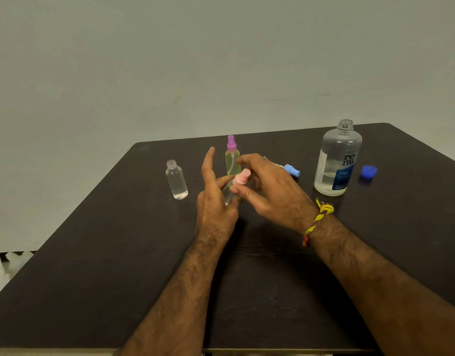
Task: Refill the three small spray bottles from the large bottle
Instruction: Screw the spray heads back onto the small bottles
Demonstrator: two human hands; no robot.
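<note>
My left hand (216, 199) holds a small clear bottle (227, 192) tilted, gripping it between thumb and fingers with the index finger sticking up. My right hand (267, 191) pinches the pink spray cap (241, 179) on that bottle's top. Behind them a yellowish spray bottle with a purple cap (232, 156) stands upright. To the left stands an uncapped small clear bottle (176, 179) holding liquid. The large clear bottle (337, 160) with a blue label stands uncapped at the right, about a third full.
A light blue spray head with its tube (290, 170) lies on the dark table (118, 265) behind my right hand. The large bottle's blue cap (369, 172) lies at the far right. A wall rises beyond the table's far edge.
</note>
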